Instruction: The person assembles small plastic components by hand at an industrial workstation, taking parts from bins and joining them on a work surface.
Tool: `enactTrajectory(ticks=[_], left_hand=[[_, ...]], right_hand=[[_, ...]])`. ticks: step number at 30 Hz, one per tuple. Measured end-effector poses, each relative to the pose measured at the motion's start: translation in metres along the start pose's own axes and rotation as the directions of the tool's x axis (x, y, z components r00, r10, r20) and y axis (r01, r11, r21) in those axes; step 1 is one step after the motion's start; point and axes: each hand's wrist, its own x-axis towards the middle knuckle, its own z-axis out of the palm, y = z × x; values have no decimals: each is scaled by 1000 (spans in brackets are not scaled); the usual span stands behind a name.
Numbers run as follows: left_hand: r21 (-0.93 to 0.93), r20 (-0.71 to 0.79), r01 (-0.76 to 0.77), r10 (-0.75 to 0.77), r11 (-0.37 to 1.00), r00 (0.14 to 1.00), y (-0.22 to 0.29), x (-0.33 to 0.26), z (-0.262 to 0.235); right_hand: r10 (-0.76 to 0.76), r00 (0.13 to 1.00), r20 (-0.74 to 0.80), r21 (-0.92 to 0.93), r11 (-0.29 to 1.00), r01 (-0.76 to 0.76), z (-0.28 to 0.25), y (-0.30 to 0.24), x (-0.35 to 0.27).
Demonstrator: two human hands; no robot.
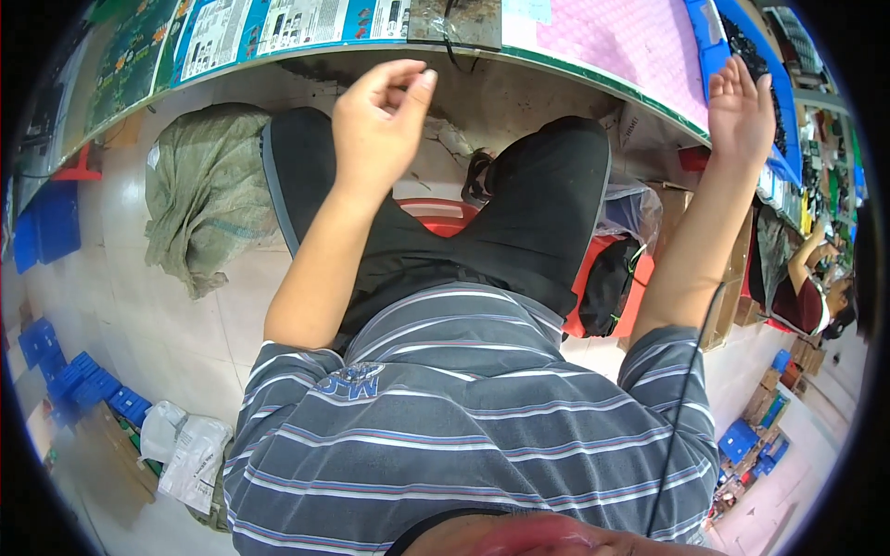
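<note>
My left hand is raised just before the bench edge, its fingers curled and the thumb tip close to the index finger. A tiny dark spot shows at those fingertips, too small to name. Beyond it, a dark metal plate lies on the bench with a black cable on it. My right hand is at the right, fingers loosely stretched and apart, nothing seen in it. It is beside a blue bin of small black parts, partly covering the bin's near side.
Pink sheeting and printed sheets cover the bench. A greenish woven sack lies left of my legs. A red crate with a black bag stands at the right. Another person sits farther right.
</note>
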Motion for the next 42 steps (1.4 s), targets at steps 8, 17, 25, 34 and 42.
enactTrajectory(ticks=[8, 17, 25, 34, 42], left_hand=[[31, -60, -17, 19, 999, 998, -9, 21, -5], [176, -137, -91, 116, 980, 984, -12, 47, -34], [593, -109, -173, 291, 787, 951, -17, 116, -33], [803, 118, -408, 556, 434, 823, -27, 131, -23], [766, 106, -362, 451, 531, 886, -18, 118, -33]], right_hand=[[-146, 973, 178, -969, 149, 199, 44, 129, 44], [-231, 948, 217, -975, -90, 201, 99, 156, 48], [-214, 946, 245, -968, -103, 227, 97, 166, 50], [-303, 927, 222, -973, -8, 230, 101, 163, 46], [-329, 885, 329, -944, -99, 314, 65, 175, 64]])
